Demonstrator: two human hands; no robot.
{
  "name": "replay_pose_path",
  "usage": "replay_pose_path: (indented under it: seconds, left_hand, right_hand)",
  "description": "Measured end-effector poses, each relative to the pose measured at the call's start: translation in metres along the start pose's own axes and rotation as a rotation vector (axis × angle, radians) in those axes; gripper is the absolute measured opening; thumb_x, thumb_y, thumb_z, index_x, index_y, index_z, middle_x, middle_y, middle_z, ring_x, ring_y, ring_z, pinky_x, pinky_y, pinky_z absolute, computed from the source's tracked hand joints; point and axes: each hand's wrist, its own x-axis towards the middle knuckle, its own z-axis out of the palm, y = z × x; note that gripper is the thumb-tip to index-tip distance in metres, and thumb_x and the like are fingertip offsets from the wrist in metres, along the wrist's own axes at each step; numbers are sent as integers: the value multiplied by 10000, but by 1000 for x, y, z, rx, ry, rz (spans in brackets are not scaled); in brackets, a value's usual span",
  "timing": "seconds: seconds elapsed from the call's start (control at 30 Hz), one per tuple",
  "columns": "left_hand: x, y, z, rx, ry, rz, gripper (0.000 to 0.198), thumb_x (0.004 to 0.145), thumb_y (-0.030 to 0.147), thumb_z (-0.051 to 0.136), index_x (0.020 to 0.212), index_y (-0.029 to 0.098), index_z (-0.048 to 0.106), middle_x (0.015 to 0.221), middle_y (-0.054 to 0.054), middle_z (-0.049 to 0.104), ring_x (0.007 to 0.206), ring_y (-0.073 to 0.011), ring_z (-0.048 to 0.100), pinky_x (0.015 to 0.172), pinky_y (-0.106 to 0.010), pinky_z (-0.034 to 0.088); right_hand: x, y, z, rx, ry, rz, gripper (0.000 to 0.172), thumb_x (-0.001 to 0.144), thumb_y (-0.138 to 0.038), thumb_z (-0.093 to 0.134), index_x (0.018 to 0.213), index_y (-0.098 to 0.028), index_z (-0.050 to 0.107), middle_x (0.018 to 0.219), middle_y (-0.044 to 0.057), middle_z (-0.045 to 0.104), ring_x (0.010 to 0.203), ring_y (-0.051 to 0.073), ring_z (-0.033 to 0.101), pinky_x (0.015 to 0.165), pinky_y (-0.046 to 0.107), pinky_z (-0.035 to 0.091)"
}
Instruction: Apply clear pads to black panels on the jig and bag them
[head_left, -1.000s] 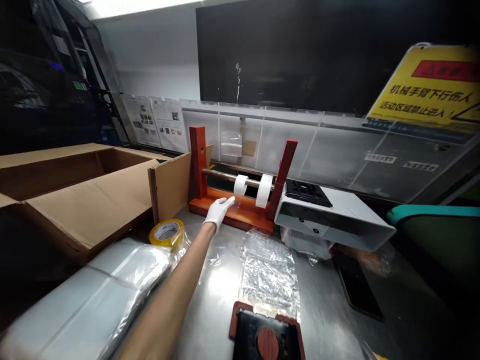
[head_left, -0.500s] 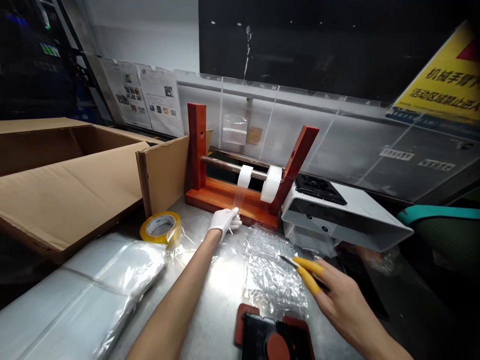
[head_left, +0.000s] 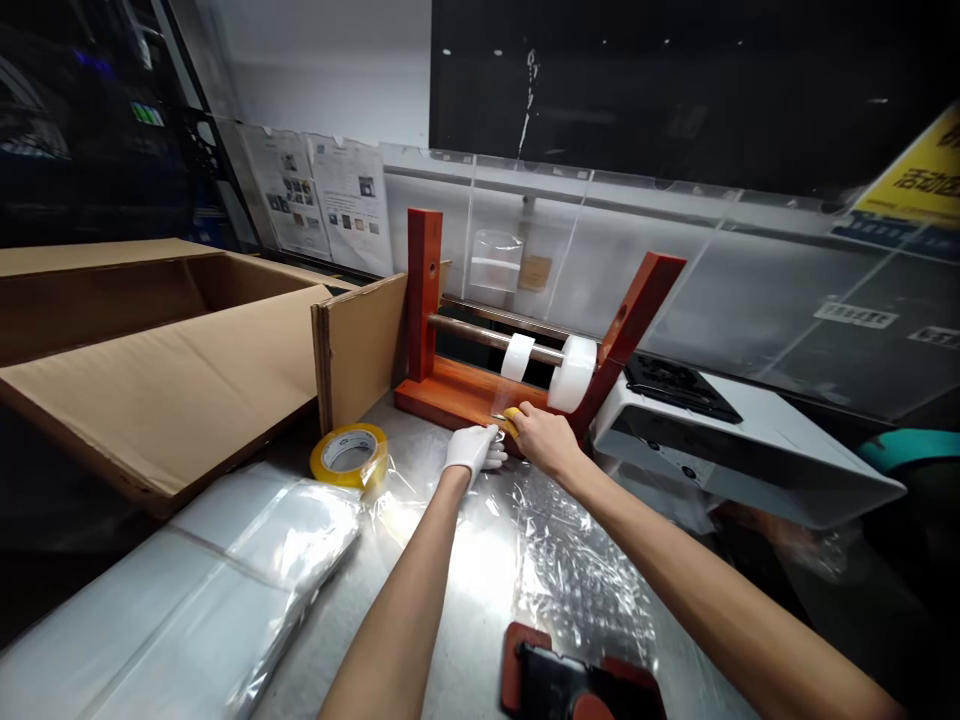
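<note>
Clear plastic film (head_left: pixel 487 398) hangs as a narrow strip from the white rolls (head_left: pixel 574 373) on the steel rod (head_left: pixel 495 338) of a red-stained wooden stand (head_left: pixel 424 290), though which roll feeds it is hard to tell. The strip lies at twelve o'clock from the gloved left hand (head_left: pixel 472 448), whose fingers are pressed together and seem to pinch its lower end. The bare right hand (head_left: pixel 547 442) curls around yellow-handled scissors (head_left: pixel 510 420), tips at the film; whether the blades are open I cannot tell. The step in hand looks like cutting the strip, and the next move calls for keeping it taut while the blades close. Packing tape (head_left: pixel 349 455) sits at nine o'clock from the left hand on the steel table (head_left: pixel 450 590), with bubble wrap (head_left: pixel 577 575) at five o'clock.
</note>
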Motion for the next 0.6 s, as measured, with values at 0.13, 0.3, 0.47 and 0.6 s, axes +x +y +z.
replay_pose_path:
  seconds: [0.13,0.3,0.47,0.6]
  left_hand:
    - [5,-1,0,2,3,-12,292,976,383,601,1078,112,643,930,-49,676,746,-131,659,670,-286,582]
    - [-4,2,0,30,2,-9,291,975,383,603,1069,110,644,931,-52,676,748,-129,658,671,-281,579]
    - [-30,24,4,83,-16,33,284,977,385,600,1025,109,646,873,-33,671,697,-116,647,641,-266,569]
    - [-72,40,3,151,-33,88,255,976,355,597,940,107,642,789,-17,663,632,-108,638,603,-249,554]
  right_hand:
    - [1,4,10,-19,-44,-15,300,1050,-307,358,1149,-196,619,1097,106,642,891,220,683,613,267,422]
    - [-15,15,15,-25,-60,13,296,1058,-313,349,1162,-195,600,1113,114,637,898,211,681,617,251,416]
    - [-62,15,-4,-22,-3,74,245,1043,-225,392,1148,-180,608,1067,101,663,853,194,688,591,242,411]
    - [-169,17,-24,6,112,148,309,1053,-266,346,1225,-229,599,1073,78,687,920,200,686,682,272,487]
